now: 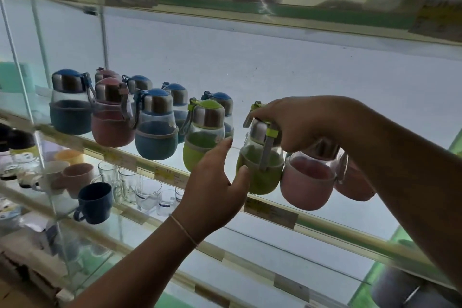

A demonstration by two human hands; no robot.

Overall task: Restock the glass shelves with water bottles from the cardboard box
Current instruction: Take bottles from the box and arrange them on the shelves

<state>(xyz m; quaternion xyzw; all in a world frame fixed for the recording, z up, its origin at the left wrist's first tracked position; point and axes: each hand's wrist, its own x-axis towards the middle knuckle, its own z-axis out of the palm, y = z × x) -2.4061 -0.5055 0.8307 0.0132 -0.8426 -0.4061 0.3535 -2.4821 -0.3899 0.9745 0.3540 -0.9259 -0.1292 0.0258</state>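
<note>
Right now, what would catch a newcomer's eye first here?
Two hands meet on a green bottle at the middle shelf's front edge: the right hand grips its cap, the left hand touches its side. Left of it stand blue, pink and green bottles; mugs and glasses sit on the shelf below.

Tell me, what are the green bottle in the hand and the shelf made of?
Green bottle: clear upper body, probably glass or plastic; shiny, metal-looking cap band; matte green sleeve, maybe silicone. Shelf: see-through, so glass, with a pale edge strip.
</note>
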